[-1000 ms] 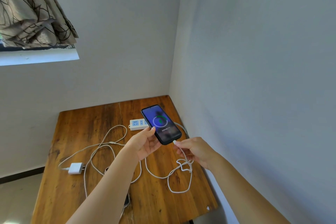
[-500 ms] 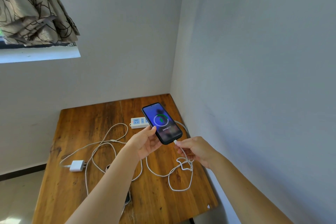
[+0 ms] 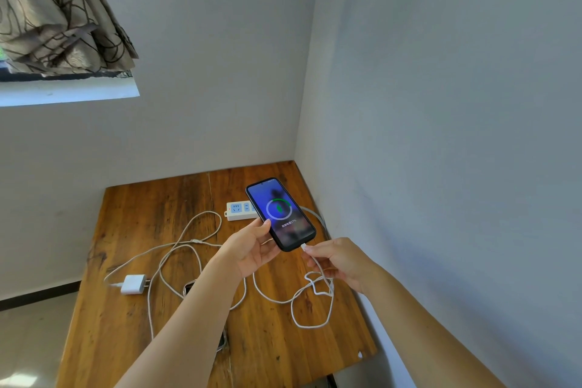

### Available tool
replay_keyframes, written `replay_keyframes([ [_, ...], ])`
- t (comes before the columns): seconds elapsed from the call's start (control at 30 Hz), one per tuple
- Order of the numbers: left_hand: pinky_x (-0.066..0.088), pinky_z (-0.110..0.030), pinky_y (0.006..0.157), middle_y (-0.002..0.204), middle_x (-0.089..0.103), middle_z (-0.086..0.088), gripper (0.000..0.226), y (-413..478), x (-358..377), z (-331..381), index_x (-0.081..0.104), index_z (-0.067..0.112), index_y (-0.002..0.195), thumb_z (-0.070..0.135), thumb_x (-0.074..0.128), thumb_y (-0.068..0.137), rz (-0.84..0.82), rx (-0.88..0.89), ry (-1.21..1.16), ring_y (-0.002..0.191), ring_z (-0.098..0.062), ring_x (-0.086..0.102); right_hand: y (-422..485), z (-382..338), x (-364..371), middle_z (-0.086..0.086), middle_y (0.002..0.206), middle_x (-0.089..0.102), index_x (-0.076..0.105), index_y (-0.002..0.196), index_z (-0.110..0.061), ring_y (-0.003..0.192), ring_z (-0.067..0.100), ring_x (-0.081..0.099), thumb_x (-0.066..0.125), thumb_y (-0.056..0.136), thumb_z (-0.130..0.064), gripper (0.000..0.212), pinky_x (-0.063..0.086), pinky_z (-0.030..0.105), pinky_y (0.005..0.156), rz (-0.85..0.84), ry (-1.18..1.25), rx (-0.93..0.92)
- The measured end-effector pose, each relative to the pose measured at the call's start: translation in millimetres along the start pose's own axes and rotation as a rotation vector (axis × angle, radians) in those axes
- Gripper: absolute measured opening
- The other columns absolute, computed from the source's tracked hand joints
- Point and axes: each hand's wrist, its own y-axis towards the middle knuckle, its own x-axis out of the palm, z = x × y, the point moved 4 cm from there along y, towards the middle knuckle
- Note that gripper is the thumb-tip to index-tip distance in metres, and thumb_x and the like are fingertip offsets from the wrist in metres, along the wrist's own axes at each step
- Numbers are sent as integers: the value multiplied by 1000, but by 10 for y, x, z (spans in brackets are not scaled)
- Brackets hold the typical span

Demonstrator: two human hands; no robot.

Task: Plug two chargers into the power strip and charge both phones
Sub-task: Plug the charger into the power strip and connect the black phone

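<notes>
My left hand (image 3: 248, 249) holds a black phone (image 3: 280, 214) above the wooden table (image 3: 132, 208). Its lit screen shows a green charging ring. My right hand (image 3: 340, 261) pinches the white cable (image 3: 310, 302) right at the connector seated in the phone's bottom edge. A white power strip (image 3: 237, 210) lies behind the phone, partly hidden by it. A white charger brick (image 3: 134, 284) lies unplugged at the table's left with its own long cable (image 3: 189, 230). A second phone (image 3: 189, 288) lies flat under my left forearm, mostly hidden.
White walls close in the table at the back and on the right. A patterned curtain (image 3: 53, 9) hangs over a window at the upper left. Loops of white cable cover the table's middle. A tiled floor (image 3: 28, 340) shows at the lower left.
The phone has risen slightly and tilted a little more upright; both hands keep their grips, and the charging ring stays lit on the screen.
</notes>
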Motion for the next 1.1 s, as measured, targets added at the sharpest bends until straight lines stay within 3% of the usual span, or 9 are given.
replay_keyframes([
  [0.37, 57, -27, 53, 112, 67, -14, 34, 90, -22, -126, 50, 18, 129, 17, 53, 95, 37, -29, -1, 91, -23, 68, 20, 118, -14, 3, 81, 71, 73, 91, -10, 79, 16, 67, 63, 88, -32, 24, 51, 26, 67, 12, -11, 38],
  [0.47, 58, -28, 55, 112, 68, -14, 36, 141, -25, -177, 49, 19, 131, 15, 53, 95, 47, -48, 5, 93, -23, 68, 27, 164, -25, 4, 82, 71, 72, 95, -7, 80, 16, 66, 64, 88, -31, 26, 51, 29, 72, -1, -9, 61],
  [0.9, 54, -34, 68, 115, 68, -14, 42, 331, -29, -257, 46, 19, 137, 15, 52, 95, 61, -78, 17, 100, -24, 67, 110, 261, -124, 0, 72, 68, 74, 89, -9, 69, 12, 63, 65, 87, -32, 25, 50, 25, 66, -2, -74, 84],
  [1.03, 54, -35, 70, 114, 68, -14, 37, 394, -42, -249, 47, 20, 133, 15, 50, 97, 84, -78, -8, 99, -25, 67, 131, 322, -179, -3, 66, 66, 71, 74, -17, 63, 9, 62, 71, 82, -29, 14, 50, 23, 64, -35, -335, 57],
  [1.1, 53, -35, 69, 114, 67, -14, 38, 442, -72, -257, 45, 21, 135, 15, 49, 97, 104, -83, -1, 99, -25, 66, 160, 411, -214, -2, 75, 67, 72, 81, -18, 69, 10, 64, 71, 82, -23, 5, 51, 23, 66, -33, -511, 69],
])
